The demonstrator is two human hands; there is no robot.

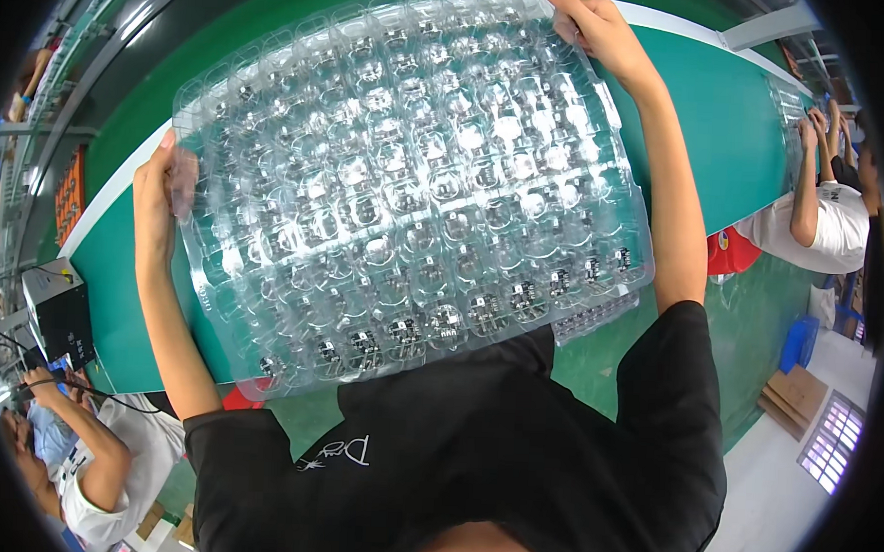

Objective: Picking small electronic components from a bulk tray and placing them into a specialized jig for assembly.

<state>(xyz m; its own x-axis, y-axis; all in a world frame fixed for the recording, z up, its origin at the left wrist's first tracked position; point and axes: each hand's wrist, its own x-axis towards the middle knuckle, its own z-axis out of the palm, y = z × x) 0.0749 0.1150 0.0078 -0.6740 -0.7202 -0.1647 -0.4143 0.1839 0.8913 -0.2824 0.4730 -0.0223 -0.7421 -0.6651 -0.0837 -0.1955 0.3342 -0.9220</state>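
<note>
While the left hand (pixel 156 190) grips the clear tray's (pixel 415 207) left edge, the right hand (pixel 611 37) holds its far-right corner, long axis crosswise.

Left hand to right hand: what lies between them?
In the head view, a clear plastic tray with rows of molded pockets spans from the left hand to the right hand, each gripping its edge.

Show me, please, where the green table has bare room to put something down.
Bare green table shows widest between the right forearm and the clear plastic by a co-worker's hands; that end is crowded. A narrower patch lies between the left forearm and the dark box. The held tray hides the middle.
</note>
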